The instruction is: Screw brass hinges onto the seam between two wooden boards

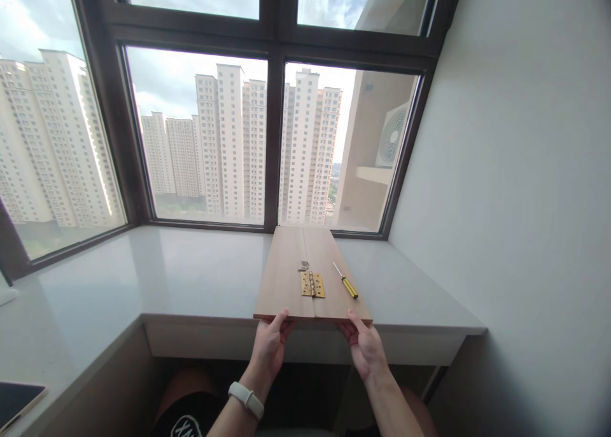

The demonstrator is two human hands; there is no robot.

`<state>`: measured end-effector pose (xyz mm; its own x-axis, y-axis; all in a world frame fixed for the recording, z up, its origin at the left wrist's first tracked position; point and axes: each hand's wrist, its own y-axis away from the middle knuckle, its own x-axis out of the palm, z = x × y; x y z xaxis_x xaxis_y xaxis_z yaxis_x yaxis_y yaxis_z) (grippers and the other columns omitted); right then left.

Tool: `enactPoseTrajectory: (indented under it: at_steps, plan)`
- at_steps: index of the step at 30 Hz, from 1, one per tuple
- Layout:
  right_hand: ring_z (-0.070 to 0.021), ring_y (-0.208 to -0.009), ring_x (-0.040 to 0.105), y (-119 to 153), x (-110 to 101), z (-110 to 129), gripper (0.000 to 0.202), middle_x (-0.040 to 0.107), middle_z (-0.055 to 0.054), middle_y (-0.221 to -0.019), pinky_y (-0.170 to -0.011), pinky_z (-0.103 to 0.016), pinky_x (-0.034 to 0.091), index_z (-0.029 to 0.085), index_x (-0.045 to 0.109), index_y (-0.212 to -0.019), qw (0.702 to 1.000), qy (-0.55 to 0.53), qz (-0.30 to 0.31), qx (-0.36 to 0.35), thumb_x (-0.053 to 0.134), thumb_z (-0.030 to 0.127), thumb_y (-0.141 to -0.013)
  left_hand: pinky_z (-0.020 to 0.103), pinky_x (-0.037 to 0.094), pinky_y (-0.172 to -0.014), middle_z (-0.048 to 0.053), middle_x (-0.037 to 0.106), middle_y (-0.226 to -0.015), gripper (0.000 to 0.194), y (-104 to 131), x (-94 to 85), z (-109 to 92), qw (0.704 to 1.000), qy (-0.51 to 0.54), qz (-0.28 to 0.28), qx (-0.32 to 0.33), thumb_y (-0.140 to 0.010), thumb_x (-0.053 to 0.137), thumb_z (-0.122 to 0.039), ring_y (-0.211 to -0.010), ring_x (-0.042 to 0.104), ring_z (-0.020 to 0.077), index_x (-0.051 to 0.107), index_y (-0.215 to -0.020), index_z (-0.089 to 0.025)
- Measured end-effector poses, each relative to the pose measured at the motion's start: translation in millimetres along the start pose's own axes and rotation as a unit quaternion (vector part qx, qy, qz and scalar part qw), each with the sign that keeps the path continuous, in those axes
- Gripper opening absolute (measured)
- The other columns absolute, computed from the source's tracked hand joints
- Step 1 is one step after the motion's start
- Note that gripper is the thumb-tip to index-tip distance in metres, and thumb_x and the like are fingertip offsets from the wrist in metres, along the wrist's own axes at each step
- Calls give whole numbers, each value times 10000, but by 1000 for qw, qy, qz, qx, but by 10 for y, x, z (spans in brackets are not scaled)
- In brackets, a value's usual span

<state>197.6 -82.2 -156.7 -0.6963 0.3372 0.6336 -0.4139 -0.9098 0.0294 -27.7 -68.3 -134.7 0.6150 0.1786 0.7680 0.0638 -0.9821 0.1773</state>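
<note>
Two pale wooden boards, a left one (pixel 279 284) and a right one (pixel 334 306), lie side by side with a seam between them. My left hand (pixel 271 341) grips the left board's near edge, thumb on top and fingers curled underneath. The right board's near edge is held the same way by my right hand (pixel 365 345). Across the seam lies an opened brass hinge (pixel 312 285) with screw holes. Several small screws (pixel 303 266) rest just beyond it. A screwdriver (pixel 349 287) with a yellow and black handle lies on the right board, its shaft pointing away from me.
The boards rest on a white window-side counter (pixel 210 278), their near ends at about its front edge. Dark window frames (pixel 273 138) stand behind, and a white wall (pixel 515 170) rises on the right. A dark flat device (pixel 19 402) lies at the lower left.
</note>
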Motion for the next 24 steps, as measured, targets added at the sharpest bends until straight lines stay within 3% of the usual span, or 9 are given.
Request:
enactPoseTrajectory:
  at_steps: [7,14,24]
  plan:
    - [-255,-993,778,53,-7,116,515,790,-65,-1119,-772,-300,678,191,671,-1165,999,21,11,33,916,270,-719,375,656,-884,189,752,-1173,338,47,-46,-146,994,-87,37,-45,-888,802,-144,-1016,770,265,642,-1183,-106]
    - [-299,-917,795,138,9,255,396,795,-157,-937,-644,-294,675,99,670,-1064,981,134,10,143,851,377,-847,309,670,-710,240,771,-995,412,138,-57,-333,971,-212,22,-109,-871,828,-381,-896,794,292,653,-1055,-57]
    - [-247,-826,803,200,41,295,335,788,-169,-894,-578,-240,640,107,612,-987,965,189,-34,181,730,419,-957,277,655,-674,237,775,-942,425,173,-67,-242,960,-247,10,-134,-897,775,-483,-840,794,263,663,-951,-76]
